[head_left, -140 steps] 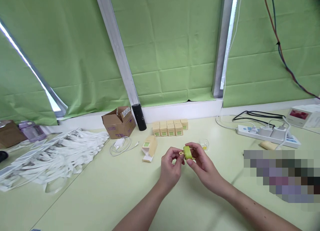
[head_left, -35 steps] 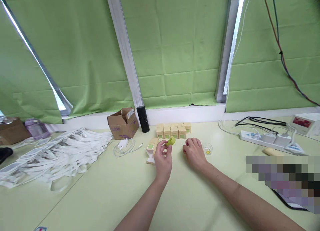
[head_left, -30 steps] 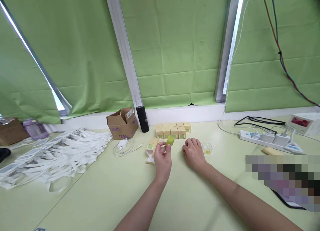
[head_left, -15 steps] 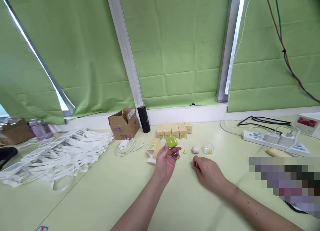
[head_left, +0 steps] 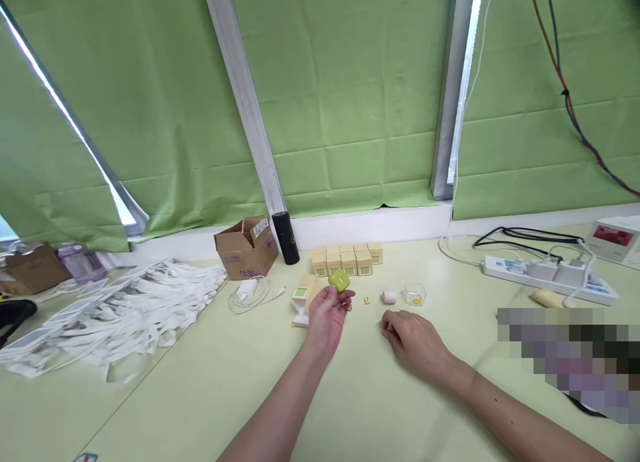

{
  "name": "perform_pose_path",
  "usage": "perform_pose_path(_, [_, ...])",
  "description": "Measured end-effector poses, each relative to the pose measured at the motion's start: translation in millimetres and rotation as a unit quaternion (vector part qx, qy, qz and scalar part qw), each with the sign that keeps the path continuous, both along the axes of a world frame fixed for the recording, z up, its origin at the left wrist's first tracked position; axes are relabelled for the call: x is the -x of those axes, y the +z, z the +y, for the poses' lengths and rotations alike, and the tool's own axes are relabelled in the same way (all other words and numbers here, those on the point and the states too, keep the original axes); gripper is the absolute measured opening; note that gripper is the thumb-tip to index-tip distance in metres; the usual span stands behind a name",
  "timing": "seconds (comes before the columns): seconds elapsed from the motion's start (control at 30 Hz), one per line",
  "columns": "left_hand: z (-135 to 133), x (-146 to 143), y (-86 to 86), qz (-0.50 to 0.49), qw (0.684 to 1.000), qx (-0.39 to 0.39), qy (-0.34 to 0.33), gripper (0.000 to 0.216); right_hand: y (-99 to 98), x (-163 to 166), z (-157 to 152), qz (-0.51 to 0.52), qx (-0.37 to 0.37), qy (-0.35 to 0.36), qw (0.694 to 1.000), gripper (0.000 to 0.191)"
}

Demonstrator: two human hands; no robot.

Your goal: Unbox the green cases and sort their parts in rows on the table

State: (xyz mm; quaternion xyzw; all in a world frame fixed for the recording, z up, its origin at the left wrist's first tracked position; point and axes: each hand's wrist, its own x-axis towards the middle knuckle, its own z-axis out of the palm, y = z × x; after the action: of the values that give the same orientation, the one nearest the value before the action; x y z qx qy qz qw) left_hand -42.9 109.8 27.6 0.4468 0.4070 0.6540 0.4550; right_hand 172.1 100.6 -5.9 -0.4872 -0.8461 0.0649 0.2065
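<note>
In the head view my left hand point(head_left: 326, 315) holds a small, glossy green earbud case point(head_left: 339, 281) up between thumb and fingers, palm turned upward. My right hand point(head_left: 415, 337) rests on the table with its fingers curled in, and nothing shows in them. Just beyond it lie a pale pink rounded case point(head_left: 389, 296), a clear case point(head_left: 415, 294) with a yellow spot, and a tiny yellow clip-like piece point(head_left: 367, 301). An opened cream carton point(head_left: 302, 295) with a green label lies behind my left hand, which partly covers it.
Several small cream boxes point(head_left: 347, 260) stand in rows at the back. Left of them are a black cylinder point(head_left: 285, 239), a cardboard box point(head_left: 246, 249), a white charger cable point(head_left: 249, 295) and a heap of white straps point(head_left: 135, 309). A power strip point(head_left: 547, 279) lies at right.
The whole view has shifted slightly. My left hand keeps hold of the green earbud case, which is tilted a little differently. My right hand stays curled on the table.
</note>
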Motion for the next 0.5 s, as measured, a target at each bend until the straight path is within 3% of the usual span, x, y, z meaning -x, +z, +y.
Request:
perform_pose_path(0.07, [6, 8, -3.9, 0.167, 0.983, -0.015, 0.068, 0.028, 2.2, 1, -1, 0.001, 0.004, 0.000, 1.000, 0.014])
perform_pose_path(0.2, [14, 26, -7.7, 0.311, 0.941, -0.022, 0.127, 0.011, 4.3, 1, -2, 0.005, 0.005, -0.003, 1.000, 0.015])
perform_pose_path(0.5, [17, 33, -13.0, 0.599, 0.792, -0.019, 0.115, 0.029, 3.0, 2, -2, 0.002, 0.002, -0.003, 1.000, 0.015])
